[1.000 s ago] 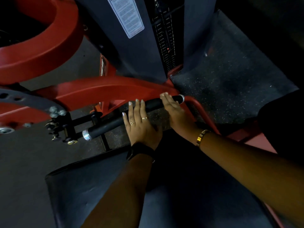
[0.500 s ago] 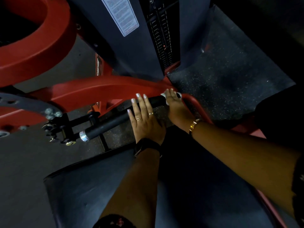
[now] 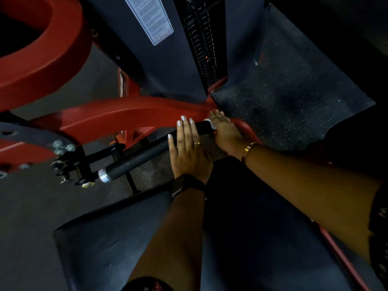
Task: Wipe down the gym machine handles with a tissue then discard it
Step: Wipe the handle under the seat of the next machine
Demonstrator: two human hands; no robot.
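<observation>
At the far end of the handle, the right hand now sits over the end cap. A second ago it lay further back along the bar, with its fingers across the grip. A sliver of white tissue has come into view under its fingertips, on the side toward the red frame just beyond the handle. I judge that the wiping stroke has run out to the tip of this handle, so this bar is close to done. Any other handle and the discarding are still to come.

The right hand's fingers reach forward over the end with the tissue pressed beneath them. Whether the thumb pinches the tissue from below is hidden, so I cannot tell how firmly it is held.

The left hand is still laid flat across the middle of the handle, just beside the right hand. Its fingers are straight and close together, resting on the bar rather than wrapped round it, and it holds nothing. The two hands do not touch.

The near end of the handle, with its silver collar, is uncovered.
</observation>
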